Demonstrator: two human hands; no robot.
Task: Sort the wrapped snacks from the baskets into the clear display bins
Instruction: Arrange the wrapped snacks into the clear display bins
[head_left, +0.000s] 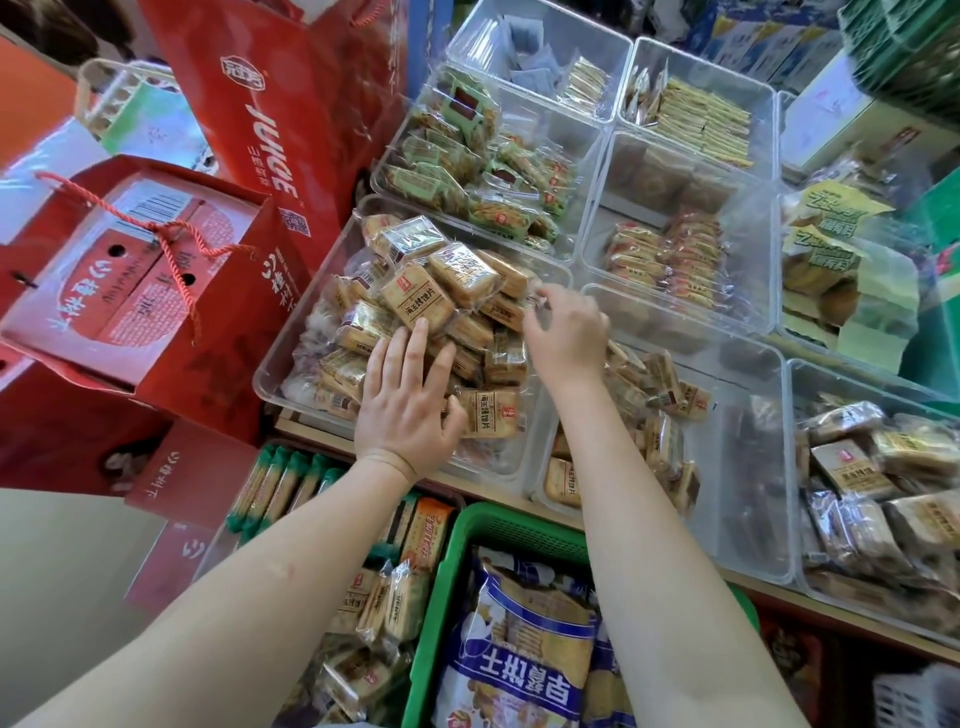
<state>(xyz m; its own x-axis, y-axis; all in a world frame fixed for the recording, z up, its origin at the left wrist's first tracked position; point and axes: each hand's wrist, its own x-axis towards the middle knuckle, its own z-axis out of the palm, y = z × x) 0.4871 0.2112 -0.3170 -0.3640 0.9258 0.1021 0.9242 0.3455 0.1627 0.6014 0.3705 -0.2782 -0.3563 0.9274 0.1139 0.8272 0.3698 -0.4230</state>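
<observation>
Nearest the lens, at the bottom centre of the frame, a green basket (511, 525) holds a large blue-and-white snack bag (524, 670); just left of it lies a heap of small wrapped biscuit packs (384, 608). Both bare forearms rise from the lower edge toward the middle of the frame.

At centre, the left hand (408, 405) lies flat with its fingers straight and spread, palm down, pressing on the pile of golden wrapped snacks (431, 306) that fills the clear bin (270, 364) at centre left. It grips nothing; the thumb touches a pack at the bin's near edge.

Just right of it, the right hand (566, 332) hovers over the same bin's right wall, fingers loosely bent downward. Its fingertips meet a wrapper edge at the pile's right side, but whether they pinch it cannot be told.

More clear bins with other snacks fill the upper right, and red gift boxes (156, 291) stand at the left.
</observation>
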